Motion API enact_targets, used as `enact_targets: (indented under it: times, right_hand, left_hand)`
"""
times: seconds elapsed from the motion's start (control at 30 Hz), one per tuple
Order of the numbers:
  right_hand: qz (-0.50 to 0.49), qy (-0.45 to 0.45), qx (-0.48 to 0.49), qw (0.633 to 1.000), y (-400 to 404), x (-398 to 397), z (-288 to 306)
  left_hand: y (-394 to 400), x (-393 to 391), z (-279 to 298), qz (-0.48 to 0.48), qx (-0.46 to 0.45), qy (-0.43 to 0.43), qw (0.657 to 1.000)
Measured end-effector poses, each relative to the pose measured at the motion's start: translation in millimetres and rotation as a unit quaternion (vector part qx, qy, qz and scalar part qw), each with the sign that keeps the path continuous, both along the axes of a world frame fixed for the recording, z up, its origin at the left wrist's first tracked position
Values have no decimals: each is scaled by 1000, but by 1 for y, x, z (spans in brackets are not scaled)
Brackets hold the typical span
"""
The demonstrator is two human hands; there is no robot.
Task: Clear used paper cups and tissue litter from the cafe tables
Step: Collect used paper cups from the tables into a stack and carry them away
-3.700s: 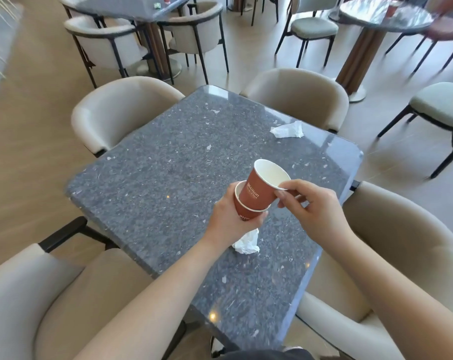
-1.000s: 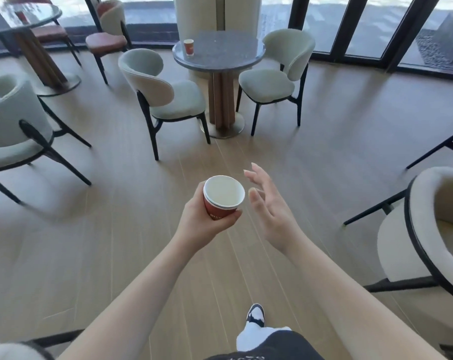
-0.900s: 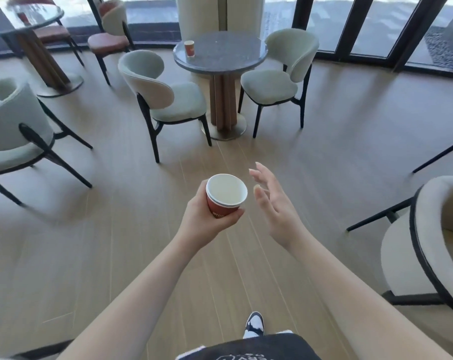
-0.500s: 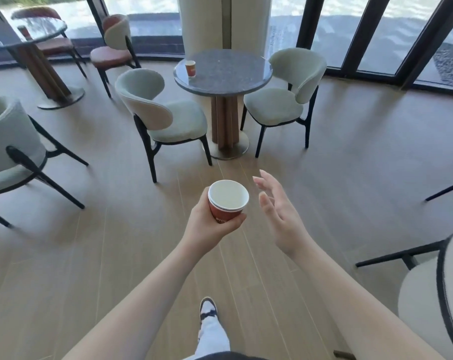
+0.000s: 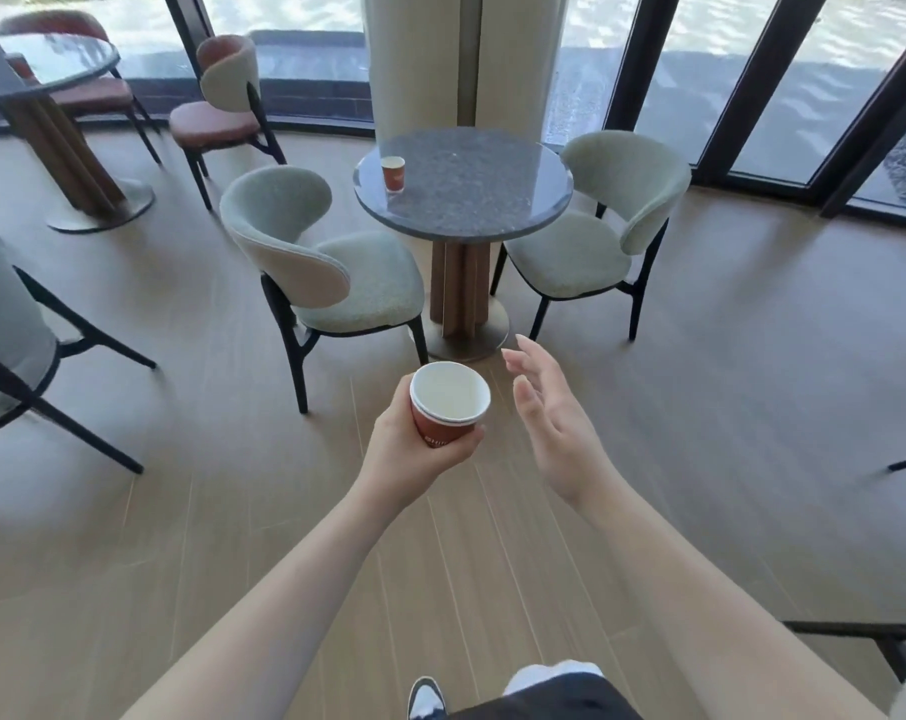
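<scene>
Sunlit cafe flooring now lies beneath us as, the square table left behind, our left hand (image 5: 414, 449) grips the nested paper cups (image 5: 448, 405), our right hand (image 5: 555, 413) spread empty, nearing the lone cup (image 5: 393, 173) on the round table (image 5: 492, 200).

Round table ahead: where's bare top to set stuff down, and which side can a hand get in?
The round table is bare across the middle and right; only a paper cup stands near its left rim. Chairs flank it: one at the left-front, one on the right. The gap between them, at the near edge, looks like the freest approach for the right hand.
</scene>
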State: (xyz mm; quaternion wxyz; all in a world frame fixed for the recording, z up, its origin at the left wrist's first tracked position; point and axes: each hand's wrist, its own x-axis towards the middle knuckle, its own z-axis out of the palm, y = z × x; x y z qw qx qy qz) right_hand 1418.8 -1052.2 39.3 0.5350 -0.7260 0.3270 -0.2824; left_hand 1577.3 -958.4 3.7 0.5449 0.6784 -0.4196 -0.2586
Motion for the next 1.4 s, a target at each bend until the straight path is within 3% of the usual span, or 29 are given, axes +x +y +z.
enact_targets:
  times: [0.37, 0.63, 0.97, 1.4]
  right_hand:
    - [40, -20, 8, 999, -185, 71, -23]
    - [83, -8, 28, 996, -326, 123, -20]
    - [111, 3, 40, 993, -428, 227, -37]
    - [96, 22, 46, 994, -539, 422, -40]
  left_hand:
    - [-177, 70, -16, 2, 14, -22, 1000]
    - [-296, 129, -5, 57, 28, -31, 998]
    - [-392, 224, -15, 126, 22, 40, 991]
    - [-503, 407, -23, 113, 26, 34, 993]
